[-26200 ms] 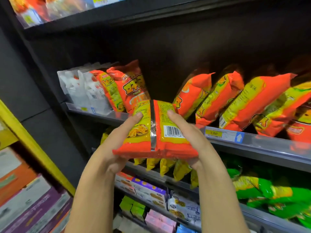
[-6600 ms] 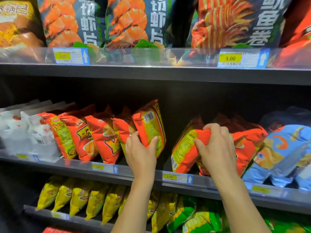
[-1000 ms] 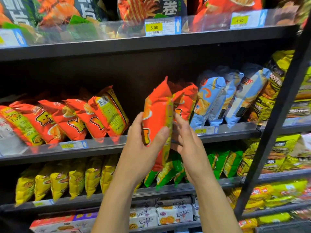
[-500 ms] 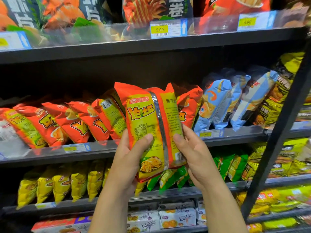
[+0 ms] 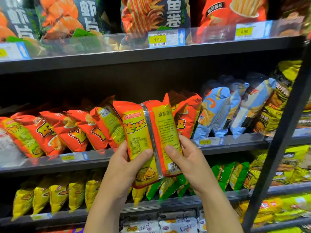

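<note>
**Two hands hold an orange snack packet in front of shop shelves**

Dark shop shelving fills the view. Large snack bags (image 5: 151, 12) on the top shelf are cut off by the upper edge, so only their lower halves show. The middle shelf (image 5: 50, 165) carries a leaning row of orange packets (image 5: 67, 130) on the left and pale blue packets (image 5: 218, 113) on the right. A dark upright post (image 5: 282, 132) crosses the right side and hides part of the packs behind it. On the shelf below, yellow packets (image 5: 50, 197) and green packets (image 5: 225, 175) are blurred.

Near the centre, in front of the middle shelf, an orange-and-yellow snack packet (image 5: 148, 138) is held upright, with its back seam facing the camera. The left hand (image 5: 124, 167) grips its lower left side, and the right hand (image 5: 188, 162) grips its lower right. Each thumb presses on the back, and the fingers curl out of sight behind. The packet's small print is too fine to read. A price tag (image 5: 165, 39) on the top shelf reads 5.00.
</note>
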The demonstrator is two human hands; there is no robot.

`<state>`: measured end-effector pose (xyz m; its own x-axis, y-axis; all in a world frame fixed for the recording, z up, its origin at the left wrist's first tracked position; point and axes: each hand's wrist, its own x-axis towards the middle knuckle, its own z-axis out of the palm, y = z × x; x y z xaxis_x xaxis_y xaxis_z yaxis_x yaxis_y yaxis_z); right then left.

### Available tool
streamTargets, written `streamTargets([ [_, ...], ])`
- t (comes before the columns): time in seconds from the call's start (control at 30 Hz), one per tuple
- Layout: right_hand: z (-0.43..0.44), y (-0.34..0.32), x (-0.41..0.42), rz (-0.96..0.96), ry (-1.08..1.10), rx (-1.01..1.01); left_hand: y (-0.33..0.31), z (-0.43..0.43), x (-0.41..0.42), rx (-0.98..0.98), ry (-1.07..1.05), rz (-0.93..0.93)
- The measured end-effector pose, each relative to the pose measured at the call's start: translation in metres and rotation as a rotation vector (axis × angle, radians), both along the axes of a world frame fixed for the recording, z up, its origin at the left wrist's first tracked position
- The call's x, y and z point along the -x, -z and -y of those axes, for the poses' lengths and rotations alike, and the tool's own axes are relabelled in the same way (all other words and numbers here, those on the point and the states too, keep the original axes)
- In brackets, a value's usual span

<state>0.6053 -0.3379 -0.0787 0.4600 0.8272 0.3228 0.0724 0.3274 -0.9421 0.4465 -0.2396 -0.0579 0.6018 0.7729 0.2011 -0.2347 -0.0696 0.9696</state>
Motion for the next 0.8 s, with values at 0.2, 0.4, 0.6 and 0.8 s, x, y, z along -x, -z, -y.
streamTargets([
  [0.2, -0.020, -0.012, -0.021, 0.057, 0.232, 0.176, -0.011, -0.022, -0.004, -0.100, -0.285, -0.002],
  [0.4, -0.057, -0.031, -0.037, 0.344, 0.571, 0.387, -0.009, -0.056, -0.034, -0.267, -0.582, -0.063],
  [0.6, -0.086, -0.038, -0.050, 0.478, 0.734, 0.470, 0.001, -0.083, -0.067, -0.359, -0.710, -0.164],
  [0.8, -0.109, -0.033, -0.068, 0.564, 0.817, 0.491, 0.001, -0.098, -0.093, -0.377, -0.801, -0.300],
])
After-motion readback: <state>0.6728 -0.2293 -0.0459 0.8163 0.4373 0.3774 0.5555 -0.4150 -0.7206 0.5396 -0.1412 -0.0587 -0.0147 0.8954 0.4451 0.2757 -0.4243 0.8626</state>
